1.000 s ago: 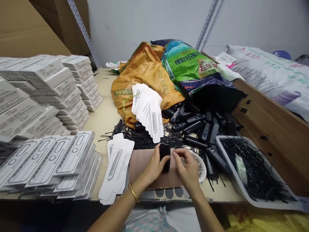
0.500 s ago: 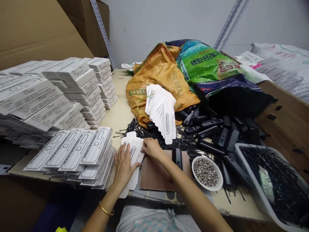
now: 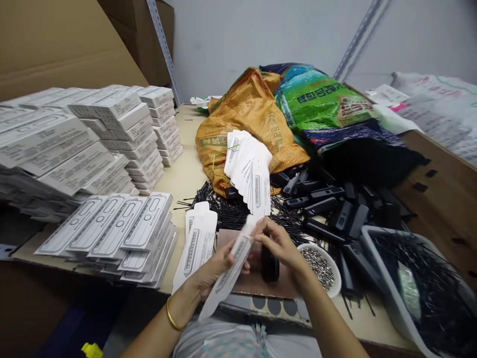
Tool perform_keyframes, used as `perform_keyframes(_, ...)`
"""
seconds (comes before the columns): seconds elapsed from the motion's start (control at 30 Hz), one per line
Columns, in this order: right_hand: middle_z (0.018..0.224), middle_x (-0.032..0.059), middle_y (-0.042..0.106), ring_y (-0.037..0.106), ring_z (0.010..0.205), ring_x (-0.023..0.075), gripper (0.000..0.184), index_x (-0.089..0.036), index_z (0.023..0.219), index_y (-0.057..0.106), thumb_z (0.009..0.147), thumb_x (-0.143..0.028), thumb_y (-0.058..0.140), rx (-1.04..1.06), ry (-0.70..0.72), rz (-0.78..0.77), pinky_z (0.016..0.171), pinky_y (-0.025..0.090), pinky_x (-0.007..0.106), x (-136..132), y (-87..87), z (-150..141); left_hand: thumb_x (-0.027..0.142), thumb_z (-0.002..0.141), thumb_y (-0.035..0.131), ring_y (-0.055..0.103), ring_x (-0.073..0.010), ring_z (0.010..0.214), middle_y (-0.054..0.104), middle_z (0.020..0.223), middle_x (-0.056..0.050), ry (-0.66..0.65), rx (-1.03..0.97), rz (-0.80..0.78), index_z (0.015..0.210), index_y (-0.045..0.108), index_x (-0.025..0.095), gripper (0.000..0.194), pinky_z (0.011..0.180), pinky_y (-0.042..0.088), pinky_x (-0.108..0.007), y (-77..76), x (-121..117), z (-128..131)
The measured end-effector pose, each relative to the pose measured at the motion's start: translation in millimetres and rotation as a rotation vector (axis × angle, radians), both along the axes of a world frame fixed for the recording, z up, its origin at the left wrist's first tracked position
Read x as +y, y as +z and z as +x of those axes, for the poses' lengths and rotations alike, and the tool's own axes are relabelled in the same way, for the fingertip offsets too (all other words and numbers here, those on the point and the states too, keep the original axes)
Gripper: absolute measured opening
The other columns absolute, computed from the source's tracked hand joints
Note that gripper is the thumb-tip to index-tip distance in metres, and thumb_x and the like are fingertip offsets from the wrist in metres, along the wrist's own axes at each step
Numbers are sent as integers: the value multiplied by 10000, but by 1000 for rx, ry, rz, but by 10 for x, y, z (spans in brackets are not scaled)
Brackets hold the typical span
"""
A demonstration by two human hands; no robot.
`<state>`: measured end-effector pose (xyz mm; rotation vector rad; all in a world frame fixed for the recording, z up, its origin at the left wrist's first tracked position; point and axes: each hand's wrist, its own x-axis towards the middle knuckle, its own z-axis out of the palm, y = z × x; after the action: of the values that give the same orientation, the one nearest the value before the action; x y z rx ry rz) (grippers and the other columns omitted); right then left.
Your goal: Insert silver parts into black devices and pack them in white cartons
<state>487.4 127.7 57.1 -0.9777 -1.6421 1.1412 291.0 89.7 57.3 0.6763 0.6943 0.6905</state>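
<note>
A flat printed white carton [image 3: 233, 268] is tilted above the brown board [image 3: 249, 283], its long side running from lower left to upper right. My left hand [image 3: 219, 261] grips it along its middle. At its upper end, the fingers of my right hand [image 3: 278, 241] pinch the flap. Beneath my right hand, a black handheld device [image 3: 270, 264] lies on the board, partly covered by the hand. To the left of my hands rest more flat cartons [image 3: 197, 238] on the table. A white bowl of small metal screws [image 3: 318, 266] stands just right of my right hand.
Stacks of folded white boxes [image 3: 104, 223] fill the left side. Behind the board lie thin black sticks [image 3: 238, 216], a fan of flat cartons [image 3: 251, 171] and an orange sack [image 3: 242, 119]. More black devices [image 3: 331, 204] and a grey tub [image 3: 372, 233] are at right.
The black device left my hands and was laid on the board. Both hands went left to the flat cartons, then came back over the board with one. The view has turned left.
</note>
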Motion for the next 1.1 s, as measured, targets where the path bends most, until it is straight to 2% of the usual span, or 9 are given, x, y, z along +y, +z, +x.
perform_keyframes(0.13, 706, 11, 605, 519, 790, 217, 178, -235, 702, 647, 808, -375, 674, -264, 32, 185, 850, 384, 408, -153, 1, -16, 521, 568, 837, 616, -228, 961, 676, 1040, -92, 53, 251, 215, 1154, 640, 143, 724, 853, 461, -290, -31, -3, 91)
perform_keyframes(0.3, 1066, 66, 588, 543, 998, 231, 185, -248, 1007, 635, 869, -364, 593, 106, -489, 38, 872, 431, 385, -351, -134, -176, 414, 732, 765, 549, -257, 1193, 562, 1337, -79, 188, 164, 249, 1474, 255, 314, 906, 989, 435, -361, 42, -28, 213)
perform_keyframes(0.4, 1123, 84, 566, 532, 1087, 241, 230, -243, 1042, 636, 864, -384, 599, 115, -463, -61, 950, 417, 399, -454, -199, -310, 355, 806, 703, 464, -231, 1301, 474, 1438, -58, 219, 203, 289, 1402, 376, 311, 681, 1074, 360, -325, 32, -67, 285)
perform_keyframes(0.53, 1251, 106, 537, 462, 1237, 273, 255, -203, 759, 617, 873, -427, 574, 195, -508, -180, 1026, 372, 421, -486, -240, -415, 396, 855, 632, 621, -233, 1092, 606, 1259, -91, 169, 237, 198, 1234, 412, 251, 462, 893, 487, -327, -53, -113, 366)
perform_keyframes(0.7, 922, 21, 641, 630, 820, 180, 308, -258, 1027, 519, 813, -428, 660, 566, -497, -285, 742, 512, 311, -478, -235, -404, 437, 835, 649, 680, -212, 839, 679, 1000, -68, 167, 271, 97, 1426, 125, 266, 808, 759, 516, -339, -83, -75, 401)
perform_keyframes(0.77, 869, 12, 641, 619, 764, 164, 270, -242, 960, 548, 813, -438, 662, 598, -463, -302, 711, 507, 291, -464, -216, -374, 462, 825, 654, 670, -204, 760, 682, 890, -39, 143, 301, 94, 1480, 46, 253, 918, 707, 508, -326, -79, -66, 398)
perform_keyframes(0.87, 793, 8, 628, 587, 678, 149, 288, -211, 781, 559, 786, -470, 684, 587, -424, -383, 627, 494, 267, -400, -200, -320, 451, 826, 656, 663, -214, 862, 692, 938, -53, 123, 365, 204, 1510, 53, 247, 935, 784, 489, -332, -98, -84, 385)
perform_keyframes(0.93, 790, 11, 641, 564, 623, 139, 307, -208, 838, 590, 768, -486, 698, 595, -414, -444, 567, 478, 255, -357, -209, -298, 425, 824, 666, 648, -220, 968, 690, 1053, -72, 117, 404, 271, 1518, 34, 267, 952, 866, 464, -343, -120, -95, 372)
perform_keyframes(1.1, 888, 56, 688, 616, 766, 181, 340, -193, 815, 635, 833, -532, 605, 539, -401, -378, 699, 510, 302, -435, -256, -330, 427, 817, 672, 634, -179, 730, 703, 853, -11, 108, 432, 305, 1516, -61, 265, 1026, 693, 460, -287, -130, -30, 330)
